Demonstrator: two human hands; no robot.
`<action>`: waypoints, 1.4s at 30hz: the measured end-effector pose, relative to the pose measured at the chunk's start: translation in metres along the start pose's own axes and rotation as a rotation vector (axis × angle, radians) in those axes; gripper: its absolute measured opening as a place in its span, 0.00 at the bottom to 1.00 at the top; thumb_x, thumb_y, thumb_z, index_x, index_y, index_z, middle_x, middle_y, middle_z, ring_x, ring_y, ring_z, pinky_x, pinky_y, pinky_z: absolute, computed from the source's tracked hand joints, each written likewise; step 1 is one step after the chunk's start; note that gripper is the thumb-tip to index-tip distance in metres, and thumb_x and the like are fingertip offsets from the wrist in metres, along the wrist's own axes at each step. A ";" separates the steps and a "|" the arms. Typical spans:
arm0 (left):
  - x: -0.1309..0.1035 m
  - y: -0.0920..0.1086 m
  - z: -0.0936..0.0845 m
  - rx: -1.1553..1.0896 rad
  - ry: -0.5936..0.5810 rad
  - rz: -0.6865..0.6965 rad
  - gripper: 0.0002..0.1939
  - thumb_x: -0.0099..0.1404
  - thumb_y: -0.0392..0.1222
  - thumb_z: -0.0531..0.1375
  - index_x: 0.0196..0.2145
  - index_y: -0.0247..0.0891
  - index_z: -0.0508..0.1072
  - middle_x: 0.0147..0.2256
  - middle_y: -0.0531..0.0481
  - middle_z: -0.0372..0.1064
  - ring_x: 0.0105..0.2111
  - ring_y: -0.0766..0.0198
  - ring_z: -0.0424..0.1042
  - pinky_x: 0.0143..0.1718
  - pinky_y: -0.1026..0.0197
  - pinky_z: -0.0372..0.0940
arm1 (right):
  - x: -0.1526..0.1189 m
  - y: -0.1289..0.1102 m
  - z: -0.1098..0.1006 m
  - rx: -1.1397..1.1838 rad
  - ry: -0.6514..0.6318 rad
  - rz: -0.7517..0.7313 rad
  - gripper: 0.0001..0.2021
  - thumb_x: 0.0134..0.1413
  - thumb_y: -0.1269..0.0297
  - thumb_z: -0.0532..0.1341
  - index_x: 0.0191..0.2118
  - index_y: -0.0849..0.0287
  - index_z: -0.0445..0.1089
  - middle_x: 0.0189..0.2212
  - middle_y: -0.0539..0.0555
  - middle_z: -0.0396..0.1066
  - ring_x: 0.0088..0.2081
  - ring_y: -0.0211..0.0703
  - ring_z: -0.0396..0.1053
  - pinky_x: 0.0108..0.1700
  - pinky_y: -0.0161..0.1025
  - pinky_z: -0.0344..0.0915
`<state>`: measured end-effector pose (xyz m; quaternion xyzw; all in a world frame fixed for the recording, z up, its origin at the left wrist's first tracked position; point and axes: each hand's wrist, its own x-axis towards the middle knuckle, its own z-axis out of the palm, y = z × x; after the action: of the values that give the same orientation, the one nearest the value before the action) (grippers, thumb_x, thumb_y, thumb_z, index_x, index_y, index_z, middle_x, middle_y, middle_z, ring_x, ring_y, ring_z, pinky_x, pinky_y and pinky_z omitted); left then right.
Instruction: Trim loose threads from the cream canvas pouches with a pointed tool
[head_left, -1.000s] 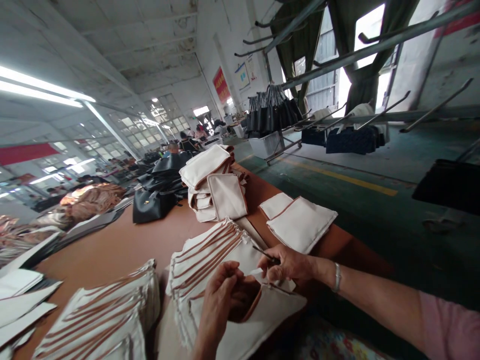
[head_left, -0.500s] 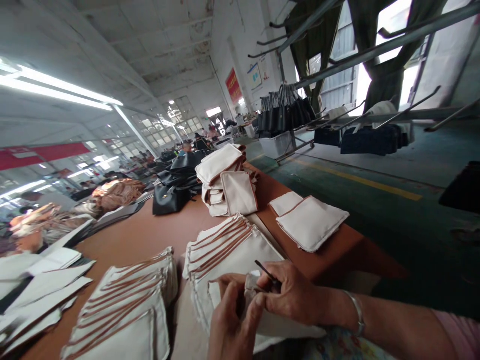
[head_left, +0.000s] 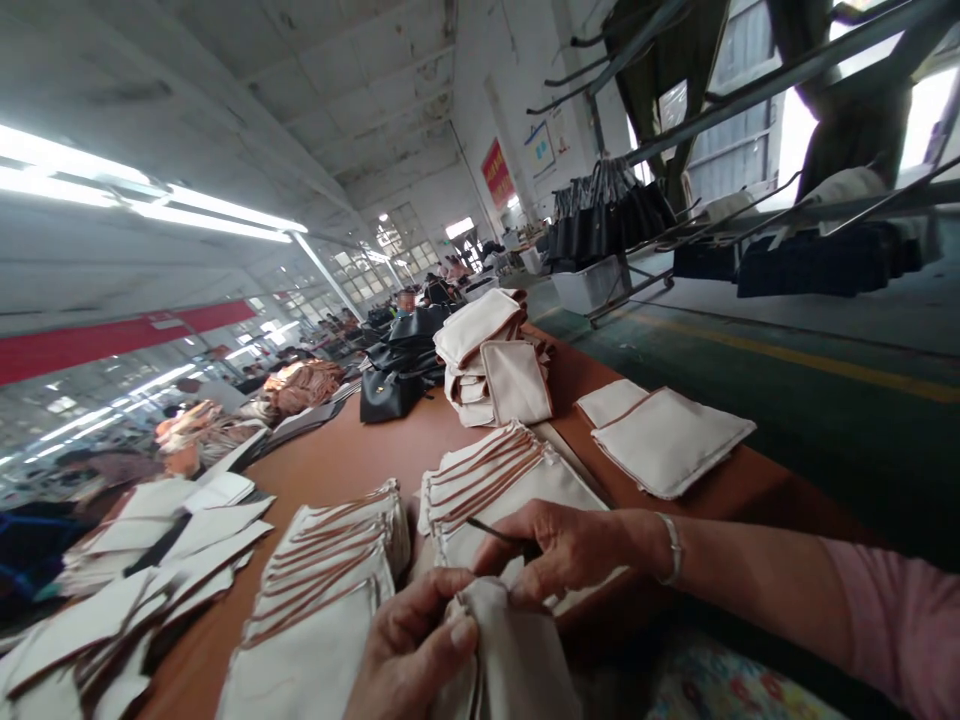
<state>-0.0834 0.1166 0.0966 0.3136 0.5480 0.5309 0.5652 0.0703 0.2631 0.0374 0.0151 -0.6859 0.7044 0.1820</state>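
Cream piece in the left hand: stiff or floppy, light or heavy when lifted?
Probably floppy: the cream piece bends below the left hand. It seems light, since that hand pinches it near its top edge. It may flatten when laid down, as the similar pieces lie flat.

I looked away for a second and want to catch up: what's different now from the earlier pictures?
The cream piece was spread low, brown inside showing; now it's raised and bunched between the hands, the brown hidden. The left hand now pinches its edge. The view has swung left. Unchanged: the right hand holds the dark tool, and the fanned stacks lie as before.
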 end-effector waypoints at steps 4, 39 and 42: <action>-0.002 0.006 -0.008 0.088 0.000 0.019 0.14 0.45 0.41 0.74 0.28 0.38 0.75 0.23 0.51 0.75 0.22 0.66 0.70 0.25 0.67 0.63 | 0.004 0.000 0.007 -0.024 0.022 -0.030 0.15 0.47 0.63 0.69 0.40 0.68 0.73 0.28 0.49 0.68 0.27 0.31 0.62 0.28 0.27 0.59; 0.015 -0.019 -0.006 0.565 0.079 0.007 0.13 0.54 0.48 0.67 0.24 0.34 0.77 0.21 0.52 0.68 0.22 0.68 0.61 0.22 0.69 0.54 | -0.016 -0.003 -0.008 -0.016 0.074 0.321 0.14 0.57 0.57 0.61 0.41 0.64 0.74 0.21 0.43 0.60 0.14 0.26 0.53 0.13 0.26 0.49; 0.012 -0.019 -0.004 0.677 0.085 0.100 0.11 0.54 0.48 0.67 0.26 0.35 0.80 0.23 0.50 0.71 0.26 0.65 0.63 0.25 0.68 0.57 | -0.017 -0.001 -0.010 0.028 0.067 0.402 0.19 0.59 0.50 0.58 0.36 0.64 0.73 0.20 0.43 0.59 0.11 0.25 0.50 0.09 0.26 0.46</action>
<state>-0.0840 0.1229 0.0744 0.4875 0.7001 0.3585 0.3791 0.0893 0.2689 0.0331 -0.1428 -0.6587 0.7363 0.0603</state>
